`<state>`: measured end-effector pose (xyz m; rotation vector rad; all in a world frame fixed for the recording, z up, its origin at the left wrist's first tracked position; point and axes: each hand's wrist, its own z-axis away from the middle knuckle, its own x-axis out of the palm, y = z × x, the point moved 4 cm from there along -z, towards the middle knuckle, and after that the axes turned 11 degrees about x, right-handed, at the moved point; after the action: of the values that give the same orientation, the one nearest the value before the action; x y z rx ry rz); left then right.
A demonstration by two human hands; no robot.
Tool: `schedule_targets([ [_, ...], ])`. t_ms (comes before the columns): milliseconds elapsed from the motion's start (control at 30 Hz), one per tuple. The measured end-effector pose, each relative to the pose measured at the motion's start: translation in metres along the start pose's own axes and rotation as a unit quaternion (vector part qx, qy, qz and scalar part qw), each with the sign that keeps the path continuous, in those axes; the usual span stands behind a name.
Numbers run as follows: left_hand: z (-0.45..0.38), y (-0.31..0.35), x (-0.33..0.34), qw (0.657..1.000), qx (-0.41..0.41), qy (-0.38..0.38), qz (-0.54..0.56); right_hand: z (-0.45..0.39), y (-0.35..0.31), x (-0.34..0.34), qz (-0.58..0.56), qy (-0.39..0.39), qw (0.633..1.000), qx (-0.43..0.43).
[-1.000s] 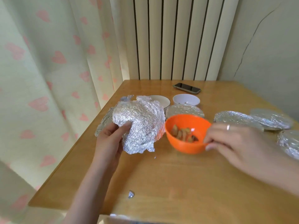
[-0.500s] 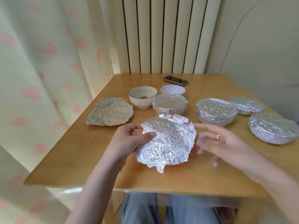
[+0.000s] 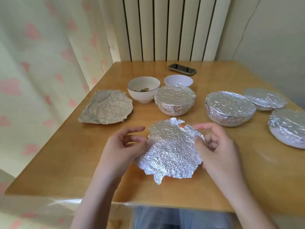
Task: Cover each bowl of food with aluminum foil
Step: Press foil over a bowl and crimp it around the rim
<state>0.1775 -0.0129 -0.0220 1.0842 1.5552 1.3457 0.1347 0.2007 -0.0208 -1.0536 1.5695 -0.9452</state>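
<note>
A crumpled sheet of aluminum foil (image 3: 171, 149) lies draped over the orange bowl, of which only a sliver of rim (image 3: 181, 126) shows at the far edge. My left hand (image 3: 122, 146) pinches the foil's left edge. My right hand (image 3: 214, 146) holds the right edge with curled fingers. A white bowl (image 3: 143, 90) with a dark rim holds some food and stands uncovered behind. Beside it is a smaller uncovered white bowl (image 3: 178, 80). Several bowls wear foil: one in the middle (image 3: 175, 100), one to the right (image 3: 230, 109), two at the far right (image 3: 265, 99) (image 3: 288, 128).
A spare flattened foil sheet (image 3: 106, 107) lies at the left of the wooden table (image 3: 66, 154). A phone (image 3: 182, 69) lies at the back near the radiator. A curtain hangs along the left edge, a wall to the right.
The foil went from my left hand's side onto the orange bowl, hiding it. My right hand left the bowl's rim and took the foil's right edge. The camera pulled back.
</note>
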Motion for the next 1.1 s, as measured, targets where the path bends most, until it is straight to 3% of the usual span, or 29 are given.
schedule_targets([
  [300,0.007,-0.011,-0.003,1.0,-0.008,0.015,0.012,0.004,0.01,0.001,-0.053,-0.017,0.995,0.078],
  [467,0.011,-0.01,-0.004,1.0,0.003,0.022,0.018,0.004,0.012,-0.001,-0.067,-0.017,0.996,0.064],
  [567,0.012,-0.005,-0.018,0.994,0.06,0.064,-0.058,0.001,0.011,-0.012,-0.061,0.019,0.998,0.028],
  [600,0.013,0.0,-0.022,0.989,0.107,0.05,-0.09,0.0,0.008,-0.016,-0.051,0.034,0.998,0.007],
  [667,0.017,0.012,-0.019,0.969,0.195,-0.068,-0.135,0.003,-0.002,-0.021,-0.011,0.041,0.998,-0.045],
  [733,0.019,0.016,-0.004,0.932,0.219,-0.206,-0.205,0.007,-0.008,-0.017,0.052,0.01,0.995,-0.082],
  [800,0.016,0.013,0.011,0.895,0.217,-0.273,-0.279,0.008,-0.009,-0.01,0.124,-0.038,0.986,-0.101],
  [900,0.009,0.009,0.028,0.875,0.2,-0.289,-0.331,0.008,-0.005,-0.003,0.163,-0.083,0.978,-0.095],
  [1100,0.006,0.0,0.036,0.883,0.18,-0.286,-0.327,0.006,0.0,-0.006,0.114,-0.089,0.988,-0.05],
])
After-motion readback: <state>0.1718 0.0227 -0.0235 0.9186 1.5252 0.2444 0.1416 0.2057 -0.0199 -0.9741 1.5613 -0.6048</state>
